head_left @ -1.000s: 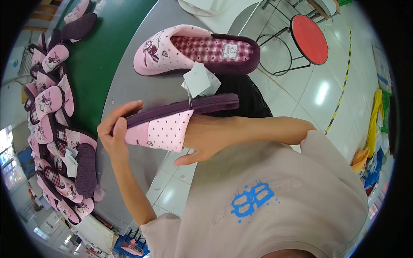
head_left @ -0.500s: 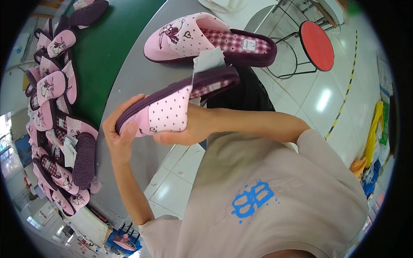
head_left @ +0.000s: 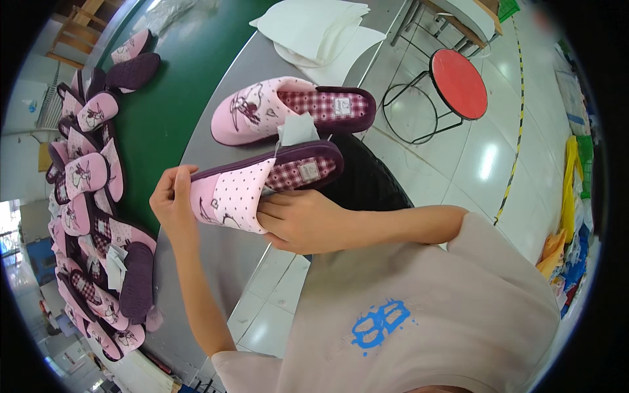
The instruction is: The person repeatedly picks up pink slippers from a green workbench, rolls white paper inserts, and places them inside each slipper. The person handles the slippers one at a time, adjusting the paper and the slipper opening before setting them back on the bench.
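A pink slipper with a dotted upper, checked insole and dark purple sole is tilted between my hands. My left hand is closed around its toe, thumb on the near side. The fingers of my right hand reach into the mouth of the upper at its near edge, their tips hidden inside. From the slipper a white paper tag hangs by a thin tie. Just beyond, a matching slipper lies sole down on the grey tabletop, its toe to the left.
Many similar slippers are heaped along the left on a green surface. White sheets lie at the table's far end. A red round stool stands on the tiled floor at the right, with coloured bags by the far right edge.
The held slipper has turned so its insole shows more. My right hand has gone from gripping the upper's side to having its fingers inside the opening. My view has shifted.
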`<state>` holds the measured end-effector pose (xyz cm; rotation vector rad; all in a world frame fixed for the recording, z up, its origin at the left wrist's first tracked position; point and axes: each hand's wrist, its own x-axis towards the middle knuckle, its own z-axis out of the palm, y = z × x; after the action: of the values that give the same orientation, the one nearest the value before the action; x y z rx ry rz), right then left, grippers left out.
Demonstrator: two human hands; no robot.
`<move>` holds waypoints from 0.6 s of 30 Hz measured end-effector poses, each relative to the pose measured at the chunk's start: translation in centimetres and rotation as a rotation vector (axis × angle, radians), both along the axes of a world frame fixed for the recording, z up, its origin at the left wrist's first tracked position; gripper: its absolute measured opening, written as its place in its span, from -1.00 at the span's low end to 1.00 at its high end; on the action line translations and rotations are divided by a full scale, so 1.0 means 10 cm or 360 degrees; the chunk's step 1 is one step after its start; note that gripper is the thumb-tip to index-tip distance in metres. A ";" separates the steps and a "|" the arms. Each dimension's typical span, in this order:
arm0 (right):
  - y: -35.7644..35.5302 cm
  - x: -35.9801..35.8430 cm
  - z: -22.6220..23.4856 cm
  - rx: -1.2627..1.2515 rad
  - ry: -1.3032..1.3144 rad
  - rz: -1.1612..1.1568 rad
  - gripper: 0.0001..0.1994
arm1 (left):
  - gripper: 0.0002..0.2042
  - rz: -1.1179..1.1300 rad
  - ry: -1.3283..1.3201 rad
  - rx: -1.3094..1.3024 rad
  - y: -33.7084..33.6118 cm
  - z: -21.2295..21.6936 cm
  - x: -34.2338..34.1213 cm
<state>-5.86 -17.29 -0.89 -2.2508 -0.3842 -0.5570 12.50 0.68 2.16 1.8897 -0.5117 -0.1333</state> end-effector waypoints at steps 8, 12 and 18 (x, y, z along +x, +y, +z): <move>-0.20 0.02 0.12 0.0021 0.0217 -0.0084 -0.61 | -0.68 0.0005 -0.0185 0.0213 -0.59 0.11 0.29; -0.82 -0.06 0.50 0.0687 0.0158 0.0532 -0.77 | -0.69 -0.0303 -0.0529 0.0155 -0.62 0.22 -0.24; -2.23 0.92 0.52 -0.0492 -0.0026 -0.0770 -0.49 | -0.68 -0.0566 -0.1214 0.0257 -0.74 0.08 -0.51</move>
<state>3.33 -39.55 4.31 -2.6552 0.0844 -0.8070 7.43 -6.70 2.96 1.9528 -1.3872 0.3409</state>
